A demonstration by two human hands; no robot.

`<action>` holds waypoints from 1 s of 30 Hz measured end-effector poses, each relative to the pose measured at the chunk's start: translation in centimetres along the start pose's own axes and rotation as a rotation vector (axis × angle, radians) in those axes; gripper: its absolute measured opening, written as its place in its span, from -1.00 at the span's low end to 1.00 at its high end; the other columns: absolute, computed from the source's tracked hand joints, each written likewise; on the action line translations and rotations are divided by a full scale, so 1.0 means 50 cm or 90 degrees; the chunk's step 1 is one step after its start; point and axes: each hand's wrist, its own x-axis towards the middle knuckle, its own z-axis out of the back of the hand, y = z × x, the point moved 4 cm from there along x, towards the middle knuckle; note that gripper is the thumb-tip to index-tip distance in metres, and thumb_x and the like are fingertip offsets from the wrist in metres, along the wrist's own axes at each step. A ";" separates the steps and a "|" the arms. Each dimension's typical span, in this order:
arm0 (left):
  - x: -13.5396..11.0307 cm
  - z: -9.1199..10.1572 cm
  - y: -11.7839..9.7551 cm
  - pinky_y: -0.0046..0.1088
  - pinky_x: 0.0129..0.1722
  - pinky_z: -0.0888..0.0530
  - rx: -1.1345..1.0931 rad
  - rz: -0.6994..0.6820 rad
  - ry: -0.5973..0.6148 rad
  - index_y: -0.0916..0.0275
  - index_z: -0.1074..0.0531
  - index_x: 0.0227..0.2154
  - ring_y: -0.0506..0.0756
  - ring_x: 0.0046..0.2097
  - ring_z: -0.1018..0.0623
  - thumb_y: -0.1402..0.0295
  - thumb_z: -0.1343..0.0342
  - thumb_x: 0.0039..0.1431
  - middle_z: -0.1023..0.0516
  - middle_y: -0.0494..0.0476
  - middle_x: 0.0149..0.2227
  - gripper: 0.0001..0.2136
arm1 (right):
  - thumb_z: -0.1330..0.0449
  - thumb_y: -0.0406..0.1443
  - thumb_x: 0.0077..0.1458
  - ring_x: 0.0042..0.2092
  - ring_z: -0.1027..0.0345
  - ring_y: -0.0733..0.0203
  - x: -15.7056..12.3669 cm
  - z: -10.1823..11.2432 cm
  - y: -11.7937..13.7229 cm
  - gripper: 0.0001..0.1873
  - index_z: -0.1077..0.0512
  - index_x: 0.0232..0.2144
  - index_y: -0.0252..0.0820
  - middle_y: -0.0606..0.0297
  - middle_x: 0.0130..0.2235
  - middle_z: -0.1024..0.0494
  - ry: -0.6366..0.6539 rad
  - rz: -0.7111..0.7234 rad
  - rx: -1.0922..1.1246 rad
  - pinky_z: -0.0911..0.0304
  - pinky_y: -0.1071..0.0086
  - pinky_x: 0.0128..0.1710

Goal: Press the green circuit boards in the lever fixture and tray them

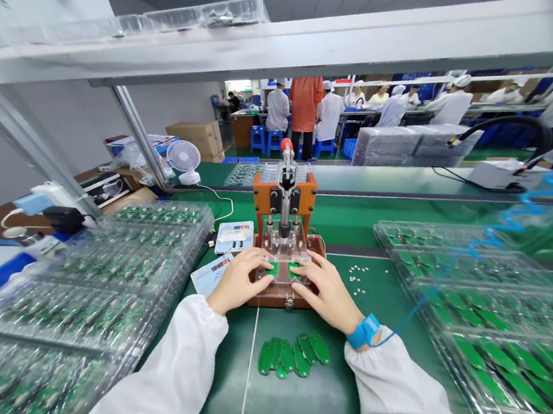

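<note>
head view: left hand (238, 281) and right hand (325, 289) rest on the brown wooden press fixture (277, 286), fingers curled loosely, fingertips touching two small green oval circuit boards (283, 269) seated in it; neither gripped. loose pile of green oval boards (292, 355) on the green desk (312, 406) between the wrists. clear plastic trays of boards (96, 279) left of the left hand, more trays (485, 313) right of the right hand.

trays (94, 292): clear glossy plastic | mat (323, 401): matt green | sleeves (176, 369): white cloth
</note>
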 end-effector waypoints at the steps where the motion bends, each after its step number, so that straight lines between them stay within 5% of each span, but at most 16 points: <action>1: -0.001 -0.001 -0.003 -0.04 0.17 -0.42 0.006 -0.003 -0.001 0.19 -0.56 -0.22 0.26 0.13 -0.49 0.36 -0.21 0.24 -0.57 0.22 0.02 -0.91 | -0.23 -0.17 0.32 0.38 -0.16 -0.17 0.000 0.001 0.002 -0.72 -0.53 0.03 -0.06 0.16 0.17 -0.56 -0.002 0.001 0.005 -0.17 -0.20 0.33; 7: -0.013 -0.008 -0.009 0.04 0.25 -0.36 0.004 -0.025 -0.036 0.22 -0.52 -0.21 0.29 0.22 -0.43 0.35 -0.15 0.29 -0.54 0.26 0.07 -0.91 | -0.30 -0.15 0.25 0.31 -0.27 -0.12 0.000 0.012 0.017 -0.74 -0.56 -0.02 0.00 0.20 0.18 -0.54 -0.047 0.008 0.049 -0.16 -0.14 0.35; 10: -0.028 0.000 -0.022 0.04 0.24 -0.36 0.023 -0.042 -0.111 0.20 -0.52 -0.13 0.30 0.24 -0.41 0.33 -0.14 0.32 -0.45 0.29 0.18 -0.86 | -0.21 -0.12 0.31 0.21 -0.39 -0.05 0.006 0.043 0.013 -0.71 -0.50 0.03 -0.03 0.13 0.14 -0.54 -0.147 -0.026 0.079 -0.31 -0.04 0.25; 14: -0.053 -0.003 -0.078 -0.25 -0.13 -0.51 -0.033 -0.142 -0.234 0.21 -0.46 -0.24 0.16 -0.12 -0.55 0.40 -0.08 0.33 -0.55 0.18 -0.21 -0.93 | -0.03 -0.11 0.41 0.09 -0.46 0.01 0.056 0.118 0.009 -0.71 -0.36 0.04 -0.08 0.07 0.03 -0.53 -0.338 -0.091 0.117 -0.42 0.07 0.12; 16: -0.060 -0.034 -0.112 -0.25 -0.16 -0.51 -0.041 -0.224 -0.159 0.21 -0.46 -0.22 0.15 -0.17 -0.56 0.39 -0.10 0.31 -0.58 0.16 -0.24 -0.94 | -0.05 -0.10 0.40 0.13 -0.43 0.04 0.108 0.156 0.023 -0.71 -0.34 0.05 -0.07 0.08 0.07 -0.51 -0.382 -0.084 0.134 -0.40 0.11 0.14; 21: -0.077 -0.125 -0.142 -0.10 0.21 -0.46 -0.023 -0.356 0.081 0.27 -0.46 0.05 0.28 0.24 -0.47 0.22 -0.09 0.34 -0.56 0.30 0.10 -0.68 | -0.10 0.03 0.34 0.28 -0.30 -0.01 0.288 0.217 0.077 -0.51 -0.34 0.15 -0.11 0.08 0.22 -0.46 -0.353 -0.018 0.139 -0.20 0.03 0.32; 23: -0.080 -0.138 -0.132 -0.08 0.28 -0.43 -0.025 -0.343 0.107 0.27 -0.47 0.06 0.28 0.29 -0.42 0.20 -0.09 0.35 -0.54 0.31 0.14 -0.66 | -0.07 0.14 0.33 0.26 -0.33 -0.05 0.362 0.225 0.085 -0.41 -0.38 0.11 -0.16 0.06 0.14 -0.54 -0.287 -0.054 0.158 -0.12 -0.03 0.35; 26: -0.082 -0.141 -0.120 -0.06 0.30 -0.41 -0.036 -0.325 0.118 0.26 -0.50 0.02 0.28 0.30 -0.41 0.20 -0.13 0.32 -0.54 0.30 0.14 -0.69 | 0.05 0.27 0.31 0.00 -0.52 -0.04 0.452 0.228 0.094 -0.27 -0.50 -0.16 -0.25 0.08 -0.19 -0.64 -0.175 -0.118 0.212 -0.30 -0.03 0.20; 30: -0.084 -0.139 -0.120 -0.07 0.31 -0.41 -0.049 -0.316 0.122 0.25 -0.51 -0.03 0.27 0.29 -0.42 0.23 -0.15 0.31 -0.54 0.29 0.13 -0.73 | -0.04 0.17 0.35 -0.22 -0.54 0.17 0.477 0.250 0.152 -0.37 -0.51 -0.14 -0.28 0.22 -0.31 -0.59 -0.176 -0.037 0.312 -0.46 0.17 -0.02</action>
